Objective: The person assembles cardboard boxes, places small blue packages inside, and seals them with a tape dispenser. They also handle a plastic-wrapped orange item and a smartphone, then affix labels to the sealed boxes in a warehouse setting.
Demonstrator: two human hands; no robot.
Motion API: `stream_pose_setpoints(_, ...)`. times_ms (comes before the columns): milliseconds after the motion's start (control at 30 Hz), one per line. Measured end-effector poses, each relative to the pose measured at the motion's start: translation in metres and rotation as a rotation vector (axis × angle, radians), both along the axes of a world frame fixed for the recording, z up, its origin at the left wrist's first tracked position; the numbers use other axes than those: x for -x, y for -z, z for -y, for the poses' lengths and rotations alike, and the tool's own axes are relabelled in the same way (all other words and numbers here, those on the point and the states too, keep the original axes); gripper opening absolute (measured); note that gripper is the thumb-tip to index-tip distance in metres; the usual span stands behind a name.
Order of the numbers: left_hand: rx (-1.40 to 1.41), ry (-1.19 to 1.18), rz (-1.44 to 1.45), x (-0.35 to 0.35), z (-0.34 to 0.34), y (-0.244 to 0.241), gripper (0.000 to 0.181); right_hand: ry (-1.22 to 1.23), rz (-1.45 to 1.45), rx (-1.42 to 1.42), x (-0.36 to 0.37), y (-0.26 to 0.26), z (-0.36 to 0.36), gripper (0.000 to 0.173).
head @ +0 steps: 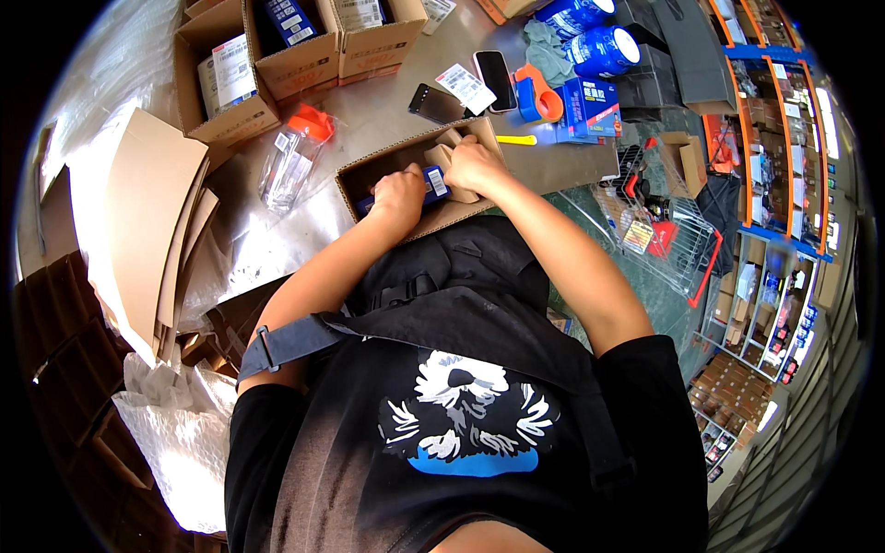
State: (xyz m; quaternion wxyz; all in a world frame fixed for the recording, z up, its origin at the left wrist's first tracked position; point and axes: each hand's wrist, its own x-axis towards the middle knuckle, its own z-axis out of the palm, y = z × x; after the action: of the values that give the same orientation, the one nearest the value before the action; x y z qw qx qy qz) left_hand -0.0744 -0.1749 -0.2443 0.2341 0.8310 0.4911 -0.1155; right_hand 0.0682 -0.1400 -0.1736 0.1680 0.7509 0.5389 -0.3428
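Observation:
An open cardboard carton [442, 222] lies at a slant on the metal table, close against my body. Inside it is a blue box [437, 181] with a white label. My left hand [401, 197] reaches into the carton and lies curled across the blue box, which shows on both sides of it; its fingertips are partly hidden. At the carton's right end my right hand [476, 164] grips a folded cardboard piece [440, 160], its fingers bent over the edge. Another bit of that cardboard shows below the hand.
Packed cartons [297, 76] stand at the back left. A clear plastic bag [287, 169] and cardboard sheets [152, 228] lie left. Beyond the carton are two phones [495, 79], a tape dispenser [536, 97], a yellow-handled tool [517, 139] and blue tubs [601, 52]. A shopping cart [664, 228] stands right.

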Motion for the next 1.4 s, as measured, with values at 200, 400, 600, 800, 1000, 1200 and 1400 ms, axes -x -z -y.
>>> stream_pose_setpoints(200,-0.002,-0.03,0.001,0.001,-0.001,-0.003,0.034,-0.071,0.042,0.022,-0.001,0.029,-0.004,0.073)
stream_pose_setpoints(400,-0.007,0.005,-0.043,0.002,-0.003,-0.021,0.033,-0.273,0.007,0.141,-0.006,0.032,-0.015,0.07)
stream_pose_setpoints(600,-0.019,0.003,-0.02,0.001,-0.003,-0.009,0.034,-0.223,0.005,0.071,-0.005,0.0,-0.011,0.056)
stream_pose_setpoints(800,-0.104,0.01,-0.073,0.0,0.003,-0.008,0.028,-0.333,-0.002,-0.156,-0.01,-0.054,0.013,0.053)
stream_pose_setpoints(1000,-0.102,-0.025,-0.026,0.002,0.007,-0.002,0.031,-0.65,-0.049,-0.346,-0.012,-0.103,0.026,0.05)
stream_pose_setpoints(1200,-0.091,0.015,-0.004,0.012,0.005,-0.015,0.042,-0.918,-0.104,-0.483,-0.026,-0.091,0.003,0.043)
stream_pose_setpoints(1400,0.249,-0.273,0.365,0.037,-0.01,-0.053,0.076,-0.955,-0.212,-0.63,-0.032,-0.097,-0.009,0.055)
